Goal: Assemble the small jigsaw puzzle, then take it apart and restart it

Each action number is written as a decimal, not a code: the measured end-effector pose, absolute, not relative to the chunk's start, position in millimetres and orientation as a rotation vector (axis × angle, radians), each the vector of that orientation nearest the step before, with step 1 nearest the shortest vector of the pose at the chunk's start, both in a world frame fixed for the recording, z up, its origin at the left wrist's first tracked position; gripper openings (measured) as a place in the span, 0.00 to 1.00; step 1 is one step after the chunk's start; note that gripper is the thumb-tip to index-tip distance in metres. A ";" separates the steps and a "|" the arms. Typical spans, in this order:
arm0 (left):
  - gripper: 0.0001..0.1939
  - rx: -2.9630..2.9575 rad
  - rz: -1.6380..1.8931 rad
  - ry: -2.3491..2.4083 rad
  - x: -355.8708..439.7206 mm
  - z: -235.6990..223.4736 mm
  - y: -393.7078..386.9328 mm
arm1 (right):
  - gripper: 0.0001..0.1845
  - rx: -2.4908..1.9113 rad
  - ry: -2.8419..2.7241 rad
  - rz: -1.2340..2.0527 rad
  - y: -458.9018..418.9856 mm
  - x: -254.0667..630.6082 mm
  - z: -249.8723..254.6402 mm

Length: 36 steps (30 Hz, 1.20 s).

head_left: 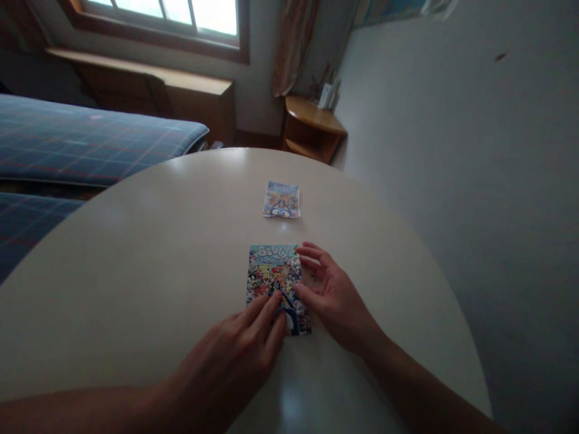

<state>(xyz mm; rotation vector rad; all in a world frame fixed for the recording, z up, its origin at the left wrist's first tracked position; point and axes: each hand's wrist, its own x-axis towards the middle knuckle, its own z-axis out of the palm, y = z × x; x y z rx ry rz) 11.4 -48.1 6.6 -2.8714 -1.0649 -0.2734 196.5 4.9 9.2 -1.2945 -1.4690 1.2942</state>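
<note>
A colourful printed booklet [275,271], with many small cartoon figures and pale title lettering on its cover, lies flat before me. My left hand [253,337] rests palm down on its lower part, fingers stretched out across the cover. At the booklet's right edge is my right hand [328,295], its thumb and fingers apart around that edge. The thumb touches the cover near the side. Farther off on the table lies a small square packet [281,200] with a similar print; neither hand touches it.
A round, glossy pale table [181,253] carries everything. Beyond its left edge is a mattress with a blue plaid cover [99,138]. A wooden corner shelf [314,114] stands behind, by the white wall [474,150]. The window [181,15] is at the upper left.
</note>
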 end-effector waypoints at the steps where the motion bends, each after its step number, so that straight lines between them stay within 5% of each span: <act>1: 0.14 -2.875 -0.279 -1.070 11.5 6.4 -47.5 | 0.26 -1.298 -1.482 1.274 5.6 196.5 7.4; 36: 0.09 -2.968 -0.318 -1.074 13.1 9.2 -41.9 | 0.36 -1.234 -1.321 1.422 10.5 186.8 1.0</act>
